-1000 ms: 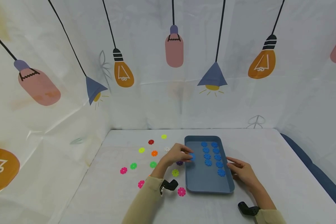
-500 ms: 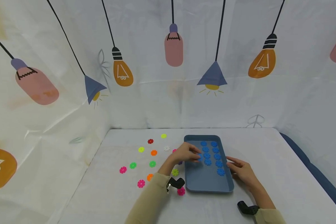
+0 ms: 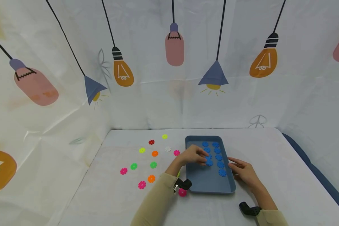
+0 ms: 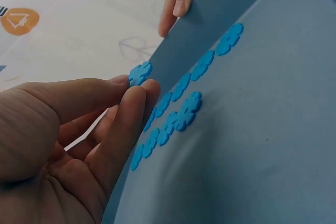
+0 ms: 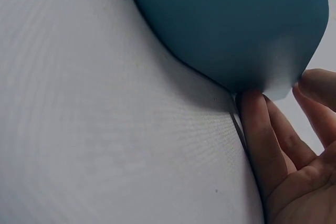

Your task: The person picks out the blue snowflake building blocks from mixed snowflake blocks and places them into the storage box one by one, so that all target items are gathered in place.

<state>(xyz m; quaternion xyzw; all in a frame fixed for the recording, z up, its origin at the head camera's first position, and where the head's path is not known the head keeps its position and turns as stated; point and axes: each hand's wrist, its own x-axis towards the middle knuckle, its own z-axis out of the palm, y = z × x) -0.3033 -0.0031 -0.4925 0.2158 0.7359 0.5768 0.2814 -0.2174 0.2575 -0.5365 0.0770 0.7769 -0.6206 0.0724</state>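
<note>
Pinching a blue flower chip (image 4: 139, 72) at its fingertips, the left hand (image 3: 192, 156) is hovering over the tray (image 3: 212, 183) beside the chip rows (image 3: 216, 157), while the right hand (image 3: 243, 172), fingers relaxed, is touching the tray's right edge.

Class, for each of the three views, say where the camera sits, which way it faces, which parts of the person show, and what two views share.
Head: worn high, facing forward and down at the table; both sleeves, left hand and right hand show.
Left wrist: behind the left hand, looking into the blue tray; its fingers pinch a blue flower piece.
Right wrist: low beside the tray's outer wall; right hand fingers touch it.
Shared: all three show the tray.
</note>
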